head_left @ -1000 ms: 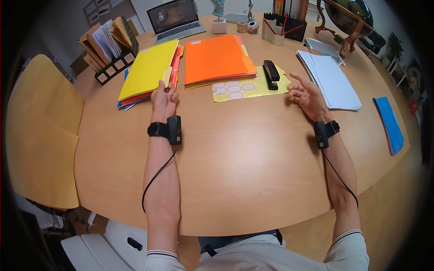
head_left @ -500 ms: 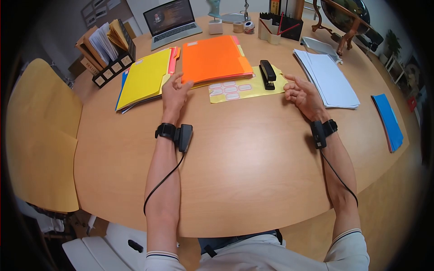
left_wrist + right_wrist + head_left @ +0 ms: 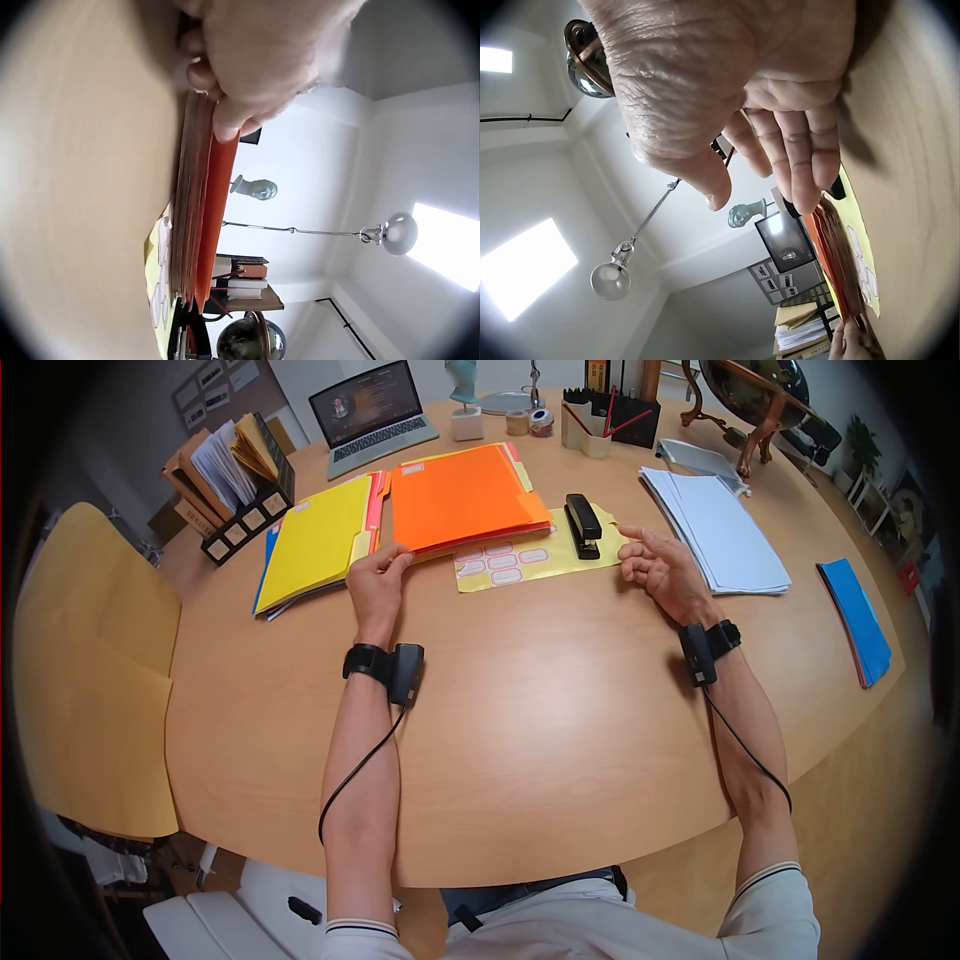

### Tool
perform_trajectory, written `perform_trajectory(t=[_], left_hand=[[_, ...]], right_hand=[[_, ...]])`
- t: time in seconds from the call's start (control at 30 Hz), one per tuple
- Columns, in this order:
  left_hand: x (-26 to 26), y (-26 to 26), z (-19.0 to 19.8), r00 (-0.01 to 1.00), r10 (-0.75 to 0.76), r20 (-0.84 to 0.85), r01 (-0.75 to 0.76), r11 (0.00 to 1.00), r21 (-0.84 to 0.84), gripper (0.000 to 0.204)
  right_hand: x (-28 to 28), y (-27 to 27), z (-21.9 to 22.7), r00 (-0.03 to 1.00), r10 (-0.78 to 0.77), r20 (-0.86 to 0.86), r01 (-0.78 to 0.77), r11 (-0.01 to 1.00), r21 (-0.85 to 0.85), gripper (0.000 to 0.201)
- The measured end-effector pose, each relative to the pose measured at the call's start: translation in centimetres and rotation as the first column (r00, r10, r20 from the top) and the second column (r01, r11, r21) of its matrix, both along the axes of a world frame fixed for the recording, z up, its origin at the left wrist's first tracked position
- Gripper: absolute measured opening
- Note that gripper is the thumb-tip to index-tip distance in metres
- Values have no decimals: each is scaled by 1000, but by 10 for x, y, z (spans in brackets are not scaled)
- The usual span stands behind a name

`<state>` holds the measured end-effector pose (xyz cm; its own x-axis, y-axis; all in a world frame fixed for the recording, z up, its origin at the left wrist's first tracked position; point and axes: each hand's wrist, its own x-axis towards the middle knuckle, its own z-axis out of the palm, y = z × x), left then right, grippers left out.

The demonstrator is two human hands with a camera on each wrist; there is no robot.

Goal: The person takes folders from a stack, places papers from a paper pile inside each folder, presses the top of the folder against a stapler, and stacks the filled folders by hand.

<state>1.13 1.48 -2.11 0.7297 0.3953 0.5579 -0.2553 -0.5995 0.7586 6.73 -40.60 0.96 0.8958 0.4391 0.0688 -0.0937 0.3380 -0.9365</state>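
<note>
An orange folder stack (image 3: 465, 498) lies at the back middle of the table, its near left corner pinched by my left hand (image 3: 377, 592). In the left wrist view the thumb of that hand (image 3: 259, 56) is on the orange top folder (image 3: 217, 202), its fingers at the stack's edge. The yellow folder stack (image 3: 312, 545) is just left of it. My right hand (image 3: 668, 572) holds nothing, its fingers loosely bent beside the yellow label sheet (image 3: 530, 565) and the black stapler (image 3: 582, 525). The right wrist view shows its palm (image 3: 780, 45).
White papers (image 3: 715, 530) lie beyond the right hand, blue folders (image 3: 855, 622) at the right edge. Behind are a laptop (image 3: 375, 420), a small bust (image 3: 463, 390), a pen holder (image 3: 588, 432) and a globe (image 3: 755, 390). A file rack (image 3: 247, 520) stands at back left.
My left hand has left the yellow stack, moved right and taken hold of the orange stack's corner. The right hand stays about where it was.
</note>
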Motion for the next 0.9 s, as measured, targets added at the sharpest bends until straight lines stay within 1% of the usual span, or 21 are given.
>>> perform_trajectory(t=[0.03,0.07,0.1,0.13,0.2,0.33,0.4,0.43,0.5,0.53,0.57,0.6,0.63,0.7,0.73,0.8,0.83,0.9], left_hand=[[-2,1,1,1000,0,0,0,1000,1,22],[-8,0,8,994,-72,-77,57,982,-178,21],[-13,-3,15,978,-156,-139,98,930,-355,20],[-15,-5,19,978,-157,-139,99,930,-354,20],[-17,-9,24,982,-184,-43,134,841,-524,21],[-16,-14,26,986,-164,5,139,814,-564,22],[-12,-10,21,990,-127,-54,82,856,-510,30],[-10,-9,18,990,-129,-55,83,856,-511,30],[-9,-14,19,996,-89,10,71,719,-692,39],[-10,-13,22,996,-90,10,72,718,-692,39],[-14,-10,26,953,-292,77,239,573,-784,44],[-17,-8,29,868,-468,169,372,384,-845,49],[-20,-9,32,866,-470,170,373,383,-845,49],[-25,-11,35,721,-667,190,511,326,-795,54],[-27,-13,36,719,-669,190,511,324,-796,54],[-28,-19,40,638,-770,31,525,405,-748,65],[-28,-23,41,635,-772,32,527,403,-748,65],[-27,-32,42,564,-823,-63,547,430,-718,76]], right_hand=[[1,0,-1,1000,0,-8,0,1000,0,52],[1,0,-1,1000,0,-16,0,1000,-1,51],[1,0,-1,1000,-2,-15,2,1000,0,51],[1,-1,-1,1000,-4,-19,3,1000,-5,51],[1,-1,-2,1000,-6,-23,6,1000,-10,51],[0,0,-1,1000,-2,-27,1,1000,-12,49],[0,0,-1,1000,0,-29,0,1000,-12,48],[0,0,-1,1000,0,-27,-1,1000,-18,48],[1,0,-1,1000,-1,-23,1,1000,-25,48],[1,0,-1,1000,4,-26,-5,999,-36,48],[1,0,-1,1000,9,-28,-10,999,-47,49],[1,0,-1,1000,7,-27,-9,999,-47,49],[0,1,-1,1000,16,-22,-17,998,-60,50],[-1,2,0,1000,20,-18,-21,997,-74,51],[-2,3,1,999,20,-33,-22,998,-53,53],[-5,7,6,999,18,-46,-19,999,-32,54],[-8,8,9,998,18,-65,-18,1000,-3,55],[-10,8,11,996,13,-84,-11,1000,25,55]])
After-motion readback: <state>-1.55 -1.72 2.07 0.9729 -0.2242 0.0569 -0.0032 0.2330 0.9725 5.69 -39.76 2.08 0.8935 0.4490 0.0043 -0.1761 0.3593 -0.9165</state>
